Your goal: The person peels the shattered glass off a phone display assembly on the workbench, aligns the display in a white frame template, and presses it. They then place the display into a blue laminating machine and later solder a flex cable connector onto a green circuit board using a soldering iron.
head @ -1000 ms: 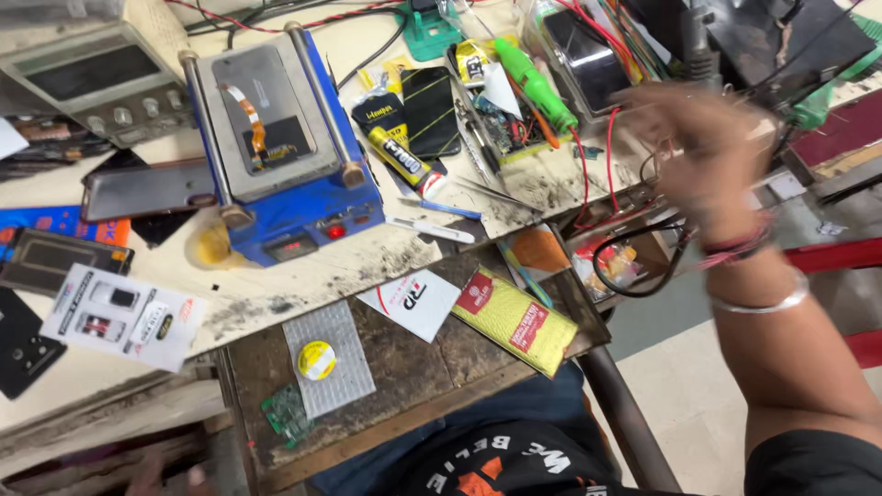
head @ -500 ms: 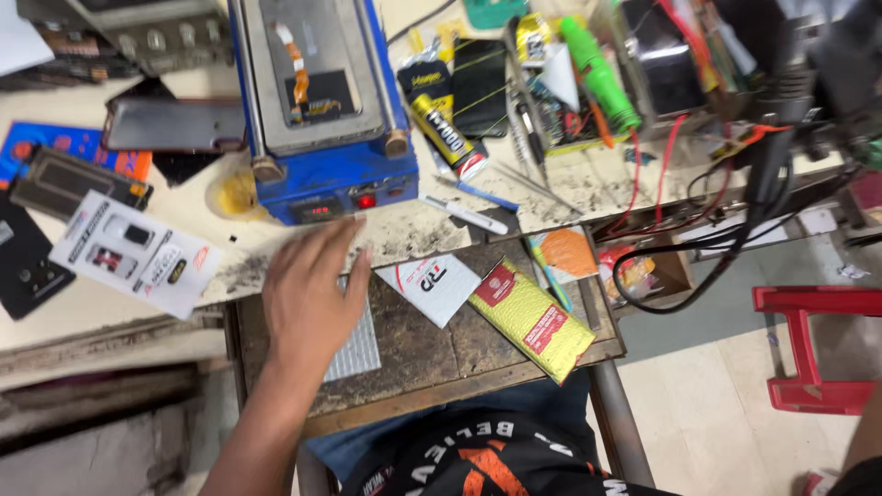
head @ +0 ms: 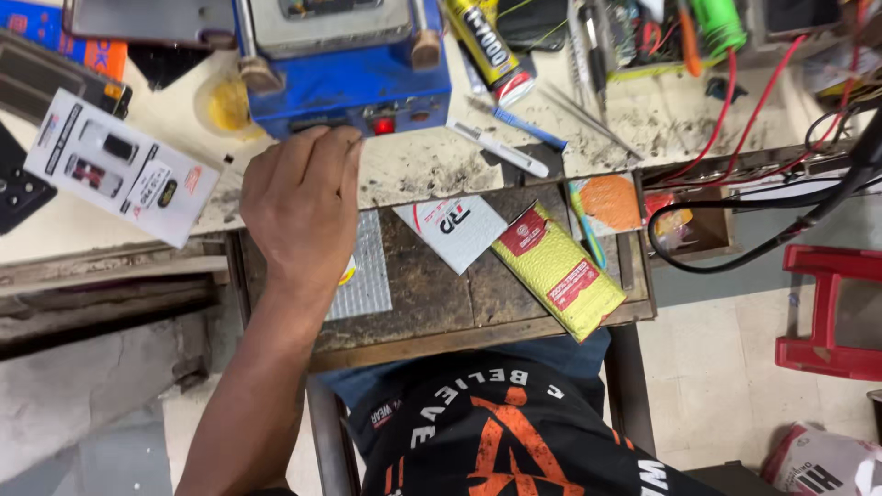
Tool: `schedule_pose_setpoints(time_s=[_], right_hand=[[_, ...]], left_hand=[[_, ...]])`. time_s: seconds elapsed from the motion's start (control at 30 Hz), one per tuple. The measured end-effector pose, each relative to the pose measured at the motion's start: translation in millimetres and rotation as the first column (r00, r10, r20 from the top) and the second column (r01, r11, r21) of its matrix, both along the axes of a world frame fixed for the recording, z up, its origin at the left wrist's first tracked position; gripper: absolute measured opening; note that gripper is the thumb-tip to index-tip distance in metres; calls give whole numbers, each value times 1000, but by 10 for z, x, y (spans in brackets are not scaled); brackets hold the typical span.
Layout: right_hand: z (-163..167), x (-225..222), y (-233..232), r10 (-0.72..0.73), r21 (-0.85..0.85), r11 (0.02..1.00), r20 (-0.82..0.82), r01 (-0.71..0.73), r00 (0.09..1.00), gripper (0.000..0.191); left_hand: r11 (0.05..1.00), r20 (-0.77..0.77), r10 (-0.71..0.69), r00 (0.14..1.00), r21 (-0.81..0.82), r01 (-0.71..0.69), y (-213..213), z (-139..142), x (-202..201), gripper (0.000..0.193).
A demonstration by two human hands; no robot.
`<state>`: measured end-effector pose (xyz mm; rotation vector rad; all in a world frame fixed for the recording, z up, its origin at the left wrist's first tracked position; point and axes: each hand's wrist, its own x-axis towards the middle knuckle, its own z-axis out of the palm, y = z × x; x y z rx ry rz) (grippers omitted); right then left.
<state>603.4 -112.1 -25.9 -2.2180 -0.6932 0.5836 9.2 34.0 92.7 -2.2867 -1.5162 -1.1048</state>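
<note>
Taking the blue metal box-shaped machine (head: pixel 344 78) at the top of the scarred workbench (head: pixel 643 129) as the landmark: to its left and a little below lies a white printed card with small dark parts stuck on it (head: pixel 119 168), flat on the bench, seemingly set within reach; just left of the machine's front corner sits a yellow round lid-like disc (head: pixel 225 103). The person's left hand (head: pixel 301 204) comes up from the lower left, forearm slanting toward the machine, back of the hand facing the camera, fingers together and curled forward so that the fingertips (head: pixel 322 145) rest at the machine's front lower edge, close to its small red light (head: pixel 383 125); whether they press anything cannot be told, and the hand holds nothing that shows. Partly beneath the wrist, below the machine, a silver textured pad (head: pixel 366 276) lies on the dark wooden pull-out board (head: pixel 432 312). Right of that, below the machine's right corner, rest a white card with red and black print (head: pixel 457 228) and a yellow-green flat packet with red labels (head: pixel 556 269), both angled, apparently put down loosely. Right of the machine lies a white pen-shaped tool (head: pixel 501 149). The right hand is out of view
</note>
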Motion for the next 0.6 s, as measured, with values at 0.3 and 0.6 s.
schedule_pose_setpoints(time_s=[0.3,0.6], right_hand=[[-127,-30,-544,105,189,981,-341,-41,934,26],[56,-675,-346,785,801,582,-506,-144,357,38]], left_hand=[[987,132,4,991,-158,18,-777,-128,-147,20],[856,113,166,980,-510,-86,-1233,-763,-227,89]])
